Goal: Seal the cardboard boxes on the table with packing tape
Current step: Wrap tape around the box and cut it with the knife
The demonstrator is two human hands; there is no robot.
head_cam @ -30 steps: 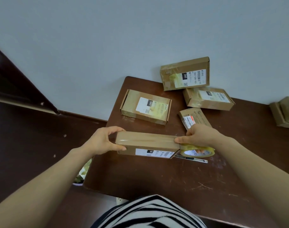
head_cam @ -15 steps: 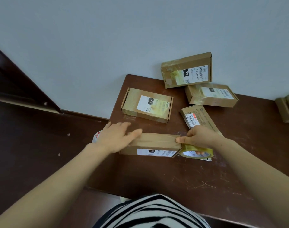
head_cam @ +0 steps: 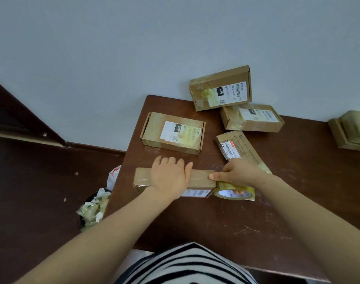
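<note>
We note bin (head_cam: 95, 210) of scraps off bench's left edge. Long cardboard box (head_cam: 142, 178) lies flat on bench (head_cam: 216, 222), near front. Left grip (head_cam: 170, 179): fingers straight, apart, palm pressing box top. Right grip (head_cam: 238, 174): clamped on tape roll (head_cam: 234, 191) at box's right end, thumb on box. Behind, we log labelled box (head_cam: 173, 132), leaning box (head_cam: 220, 88) against wall, slim parcel (head_cam: 238, 148).

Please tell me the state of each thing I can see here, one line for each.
near box: closed, tape on its top
left hand: flat, pressing the near box
right hand: grips the tape roll
tape roll: held at the near box's right end
flat labelled box: closed, lying flat
far box: closed, leaning on the wall
waste bin: filled with scraps
</note>
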